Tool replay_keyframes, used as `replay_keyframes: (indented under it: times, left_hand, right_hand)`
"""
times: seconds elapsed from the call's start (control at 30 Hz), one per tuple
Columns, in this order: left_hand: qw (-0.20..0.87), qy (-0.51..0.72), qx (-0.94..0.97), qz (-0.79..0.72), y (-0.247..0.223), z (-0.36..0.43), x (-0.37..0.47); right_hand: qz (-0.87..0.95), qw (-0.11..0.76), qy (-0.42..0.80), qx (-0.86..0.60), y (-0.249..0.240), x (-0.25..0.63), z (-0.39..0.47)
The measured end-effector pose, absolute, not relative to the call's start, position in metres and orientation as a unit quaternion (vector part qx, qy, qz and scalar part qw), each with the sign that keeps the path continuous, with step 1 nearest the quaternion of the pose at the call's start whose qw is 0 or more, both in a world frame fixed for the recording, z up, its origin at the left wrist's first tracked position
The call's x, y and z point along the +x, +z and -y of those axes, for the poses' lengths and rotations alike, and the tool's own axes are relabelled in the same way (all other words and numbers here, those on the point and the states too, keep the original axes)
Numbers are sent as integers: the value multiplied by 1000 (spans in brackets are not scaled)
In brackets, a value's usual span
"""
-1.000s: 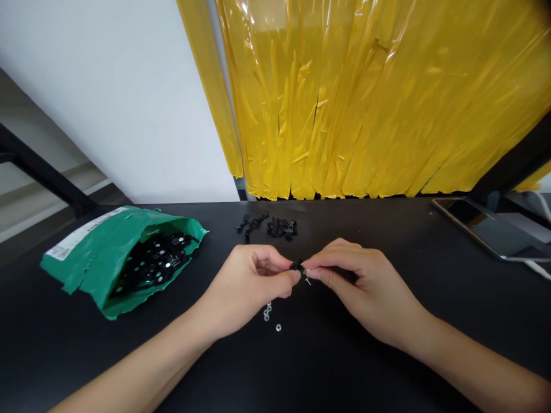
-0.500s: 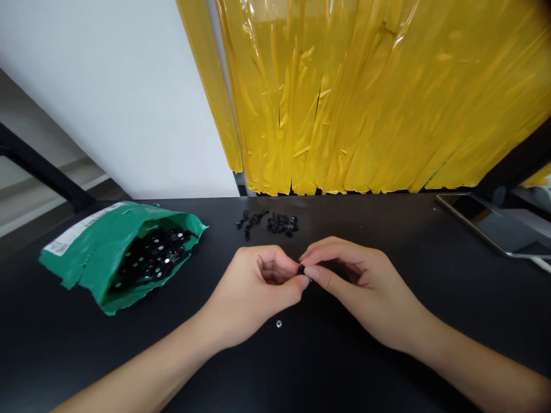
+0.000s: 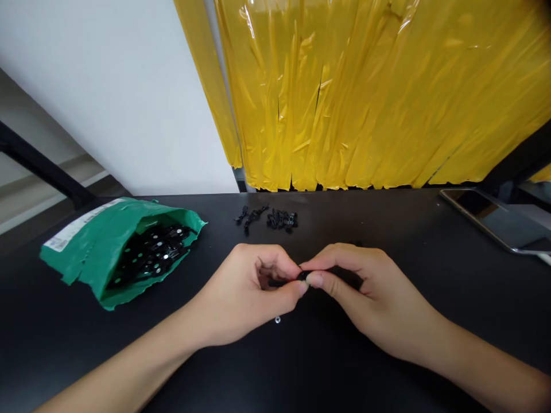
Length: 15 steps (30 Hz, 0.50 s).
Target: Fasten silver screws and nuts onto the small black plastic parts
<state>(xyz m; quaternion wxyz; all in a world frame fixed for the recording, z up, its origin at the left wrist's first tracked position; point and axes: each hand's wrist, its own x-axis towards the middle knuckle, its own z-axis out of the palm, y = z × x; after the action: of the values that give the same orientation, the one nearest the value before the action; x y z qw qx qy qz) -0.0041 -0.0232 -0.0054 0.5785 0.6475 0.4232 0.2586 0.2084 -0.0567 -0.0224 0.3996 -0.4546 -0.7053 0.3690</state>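
Observation:
Between my two hands is a small black plastic part (image 3: pixel 303 276), mostly covered by the fingertips. My left hand (image 3: pixel 253 292) pinches it from the left with thumb and forefinger. From the other side, the thumb and forefinger of my right hand (image 3: pixel 361 287) close on it too. A small round silver piece (image 3: pixel 278 319) lies on the table just below my left hand. Beyond the hands lie two little heaps of black plastic parts, a loose left heap (image 3: pixel 252 217) and a denser right heap (image 3: pixel 282 219).
An open green bag (image 3: pixel 92 229) on the left holds many black parts with silver discs. A phone-like device (image 3: pixel 486 221) with a white cable lies at the right on the black table (image 3: pixel 344 367). Yellow plastic sheeting (image 3: pixel 344 103) hangs behind the table's back edge.
My fingers have shifted slightly around the black part, and the right fingers lie flatter against it. More of the part shows between the fingertips. The view has moved a little.

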Motion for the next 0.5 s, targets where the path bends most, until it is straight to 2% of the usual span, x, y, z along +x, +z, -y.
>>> replay_keyframes:
  times: [0.1, 0.33, 0.5]
  left_hand:
    - [592, 250, 650, -405, -4, 22, -6]
    - [599, 239, 645, -410, -3, 15, -4]
    - [577, 241, 659, -418, -3, 14, -6]
  right_hand:
    - [708, 409, 358, -451, -23, 208, 57]
    - [625, 441, 475, -435, -24, 208, 53]
    - [622, 453, 459, -443, -26, 207, 52]
